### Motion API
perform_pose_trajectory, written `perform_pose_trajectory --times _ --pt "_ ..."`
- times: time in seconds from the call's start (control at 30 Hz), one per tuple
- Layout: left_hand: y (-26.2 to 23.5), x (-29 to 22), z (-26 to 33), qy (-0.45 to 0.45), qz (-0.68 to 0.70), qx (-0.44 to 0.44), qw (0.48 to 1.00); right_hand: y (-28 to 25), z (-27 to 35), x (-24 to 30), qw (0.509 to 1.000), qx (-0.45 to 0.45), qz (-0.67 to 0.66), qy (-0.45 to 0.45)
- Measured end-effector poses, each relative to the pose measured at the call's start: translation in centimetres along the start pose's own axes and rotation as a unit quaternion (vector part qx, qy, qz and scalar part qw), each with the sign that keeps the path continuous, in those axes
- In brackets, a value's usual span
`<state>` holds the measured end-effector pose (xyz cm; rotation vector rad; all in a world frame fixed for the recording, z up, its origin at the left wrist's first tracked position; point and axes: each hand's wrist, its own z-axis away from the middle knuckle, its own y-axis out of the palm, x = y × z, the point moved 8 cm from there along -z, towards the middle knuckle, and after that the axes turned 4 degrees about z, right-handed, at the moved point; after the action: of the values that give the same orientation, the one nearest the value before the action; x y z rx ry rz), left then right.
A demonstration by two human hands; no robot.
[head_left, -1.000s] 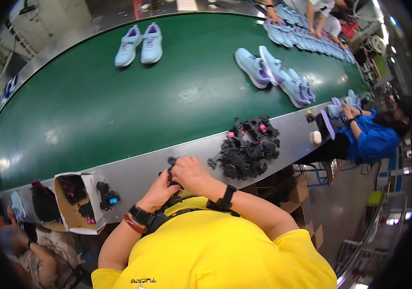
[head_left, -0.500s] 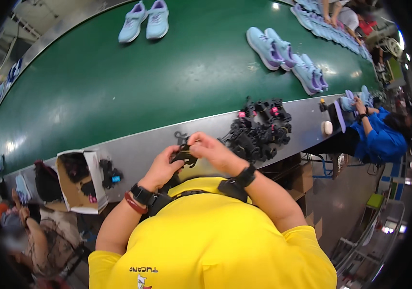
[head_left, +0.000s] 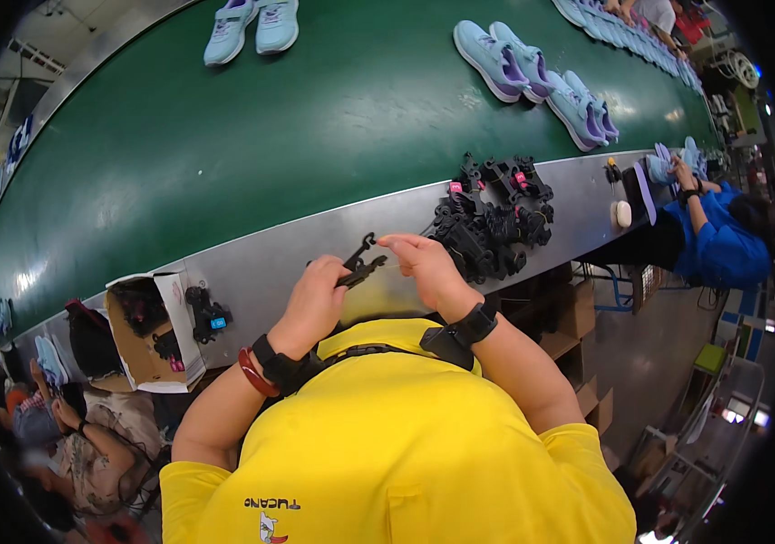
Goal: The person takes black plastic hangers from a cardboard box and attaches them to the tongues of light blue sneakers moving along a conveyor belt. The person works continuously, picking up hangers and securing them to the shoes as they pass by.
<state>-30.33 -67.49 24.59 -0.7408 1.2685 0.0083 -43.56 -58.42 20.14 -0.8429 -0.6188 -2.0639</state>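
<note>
Left hand point(head_left: 313, 304) grip clamped on a small black plastic hanger clip point(head_left: 358, 264), held just above the grey metal desk point(head_left: 315, 245) edge; right hand point(head_left: 424, 267) close beside it with fingertips pinched together next to the clip, whether they touch it cannot be told. Relative to the clip: a pile of black clips point(head_left: 494, 218) lies on the desk to the right, an open cardboard box point(head_left: 147, 335) with more dark pieces sits to the left, and the green conveyor belt point(head_left: 315, 118) runs beyond, carrying pale blue shoes point(head_left: 251, 27); a co-worker in blue point(head_left: 718, 245) sits far right
</note>
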Motion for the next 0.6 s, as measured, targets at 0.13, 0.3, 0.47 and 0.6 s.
perform_pose_trajectory --times 0.13,0.3,0.47,0.6 --pt "0.5 0.7 -0.2 -0.04 0.113 -0.019 0.993 -1.7 0.4 -2.4 0.992 0.032 -0.113 0.047" --pt "2.5 3.2 0.1 -0.186 0.388 -0.016 0.903 -3.5 1.2 -3.8 0.991 0.063 -0.105 0.054" --pt "4.5 3.6 -0.2 -0.221 0.479 -0.012 0.85 -6.4 2.6 -4.1 0.992 0.074 -0.081 -0.055" --pt "5.6 4.3 -0.2 -0.274 0.468 -0.035 0.839 -12.9 4.6 -9.2 0.985 0.036 -0.166 -0.03"
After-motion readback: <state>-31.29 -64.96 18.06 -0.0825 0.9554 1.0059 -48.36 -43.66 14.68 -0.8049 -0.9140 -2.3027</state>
